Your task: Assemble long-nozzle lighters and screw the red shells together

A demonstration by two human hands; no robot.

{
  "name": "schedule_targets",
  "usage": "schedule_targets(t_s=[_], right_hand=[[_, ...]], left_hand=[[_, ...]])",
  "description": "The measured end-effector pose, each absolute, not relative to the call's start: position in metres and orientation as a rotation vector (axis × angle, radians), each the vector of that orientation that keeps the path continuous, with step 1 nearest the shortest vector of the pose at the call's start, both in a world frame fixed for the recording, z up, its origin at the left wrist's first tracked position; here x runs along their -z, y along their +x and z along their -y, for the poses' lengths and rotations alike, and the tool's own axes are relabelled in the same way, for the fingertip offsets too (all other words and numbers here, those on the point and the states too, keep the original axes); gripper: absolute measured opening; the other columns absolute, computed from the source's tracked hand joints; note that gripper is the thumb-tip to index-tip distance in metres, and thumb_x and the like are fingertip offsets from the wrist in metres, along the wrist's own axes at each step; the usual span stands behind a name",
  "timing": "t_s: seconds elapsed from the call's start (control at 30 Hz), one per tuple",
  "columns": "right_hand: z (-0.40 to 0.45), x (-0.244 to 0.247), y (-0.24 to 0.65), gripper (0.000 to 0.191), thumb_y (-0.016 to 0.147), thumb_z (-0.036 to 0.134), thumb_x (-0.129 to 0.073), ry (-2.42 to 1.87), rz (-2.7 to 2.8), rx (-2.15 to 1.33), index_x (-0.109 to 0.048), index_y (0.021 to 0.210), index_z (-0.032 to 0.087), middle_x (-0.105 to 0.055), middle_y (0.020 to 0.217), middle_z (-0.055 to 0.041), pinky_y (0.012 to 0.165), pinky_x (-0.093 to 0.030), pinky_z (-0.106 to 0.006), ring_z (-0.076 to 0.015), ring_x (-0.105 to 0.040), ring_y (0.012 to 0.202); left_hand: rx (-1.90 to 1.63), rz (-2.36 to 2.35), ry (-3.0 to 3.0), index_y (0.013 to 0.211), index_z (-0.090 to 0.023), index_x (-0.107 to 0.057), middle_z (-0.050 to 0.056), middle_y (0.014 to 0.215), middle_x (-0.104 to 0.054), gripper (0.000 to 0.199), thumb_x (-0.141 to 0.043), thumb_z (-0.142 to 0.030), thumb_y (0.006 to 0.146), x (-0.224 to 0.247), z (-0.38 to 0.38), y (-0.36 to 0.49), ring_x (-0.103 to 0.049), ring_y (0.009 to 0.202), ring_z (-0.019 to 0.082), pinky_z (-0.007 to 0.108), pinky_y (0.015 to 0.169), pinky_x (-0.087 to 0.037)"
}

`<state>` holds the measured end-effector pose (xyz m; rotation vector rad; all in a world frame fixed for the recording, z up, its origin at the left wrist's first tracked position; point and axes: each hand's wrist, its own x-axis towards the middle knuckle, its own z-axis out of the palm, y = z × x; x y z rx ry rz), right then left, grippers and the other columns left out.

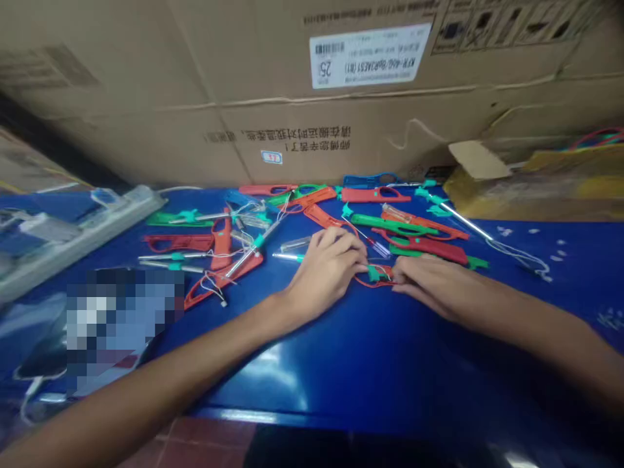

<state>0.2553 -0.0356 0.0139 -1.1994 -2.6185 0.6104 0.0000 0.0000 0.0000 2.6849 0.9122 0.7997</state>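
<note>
My left hand (327, 270) is closed over a long-nosed gas lighter that lies low over the table, its metal tube (286, 257) poking out to the left beneath the fingers. Between my two hands shows the lighter's red casing (379, 282) with a teal part (376, 273) in it. At the casing's right end, my right hand (420, 281) grips with curled fingers; its fingertips are partly hidden. Just beyond the hands lies a small screwdriver (379, 249) with a purplish handle.
Red and green lighter casings (424, 248) and metal tubes with wires (468, 221) lie strewn behind and left of my hands. A white power strip (88, 240) and a pixelated patch are at left. Cardboard boxes (273, 65) stand behind the blue table (312, 364); an opened carton (526, 188) sits right.
</note>
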Motion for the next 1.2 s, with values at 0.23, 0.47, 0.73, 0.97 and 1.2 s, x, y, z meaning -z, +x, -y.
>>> schedule_targets(t_s=[0.23, 0.47, 0.73, 0.97, 1.2], right_hand=[[0.031, -0.019, 0.252, 0.026, 0.107, 0.042, -0.041, -1.164, 2.603, -0.608, -0.051, 0.092, 0.023, -0.061, 0.087, -0.0015, 0.07, -0.042, -0.031, -0.0178, -0.056, 0.077], [0.031, -0.019, 0.248, 0.024, 0.108, 0.033, -0.039, -1.063, 2.656, -0.521, -0.052, 0.092, 0.021, -0.061, 0.087, -0.0022, 0.072, -0.042, -0.032, -0.0179, -0.055, 0.077], [0.031, -0.019, 0.243, 0.022, 0.106, 0.03, -0.043, -1.01, 2.669, -0.388, -0.057, 0.092, 0.021, -0.065, 0.088, -0.0038, 0.074, -0.043, -0.033, -0.019, -0.058, 0.078], [0.036, -0.014, 0.243, 0.019, 0.103, 0.039, -0.053, -1.145, 2.559, -0.351, -0.061, 0.103, 0.021, -0.067, 0.093, -0.0034, 0.076, -0.045, -0.032, -0.0194, -0.062, 0.084], [0.035, -0.015, 0.241, 0.016, 0.103, 0.033, -0.054, -1.097, 2.55, -0.428, -0.064, 0.105, 0.021, -0.067, 0.097, -0.0031, 0.08, -0.047, -0.03, -0.0175, -0.063, 0.087]], left_hand=[[-0.72, -0.92, 2.833, 0.095, -0.018, -0.071, 0.003, 0.109, -0.072, 0.014, -0.062, -0.028, 0.099, -0.006, -0.002, -0.002, -0.055, 0.104, 0.021, 0.039, 0.094, -0.035], [-0.695, -0.615, 2.918, 0.095, -0.018, -0.07, 0.004, 0.104, -0.073, 0.023, -0.055, -0.032, 0.103, -0.012, -0.017, -0.012, -0.056, 0.099, 0.02, 0.037, 0.096, -0.036], [-0.689, -0.68, 2.82, 0.09, -0.018, -0.069, 0.002, 0.1, -0.074, 0.02, -0.062, -0.034, 0.098, -0.012, -0.016, -0.015, -0.059, 0.095, 0.019, 0.036, 0.091, -0.035], [-0.704, -0.721, 2.786, 0.09, -0.018, -0.069, 0.001, 0.098, -0.074, 0.02, -0.065, -0.037, 0.096, -0.008, -0.016, -0.015, -0.059, 0.094, 0.019, 0.034, 0.086, -0.034], [-0.713, -0.69, 2.749, 0.09, -0.02, -0.069, 0.001, 0.1, -0.074, 0.022, -0.062, -0.039, 0.098, -0.007, -0.016, -0.016, -0.059, 0.096, 0.017, 0.032, 0.087, -0.033]])
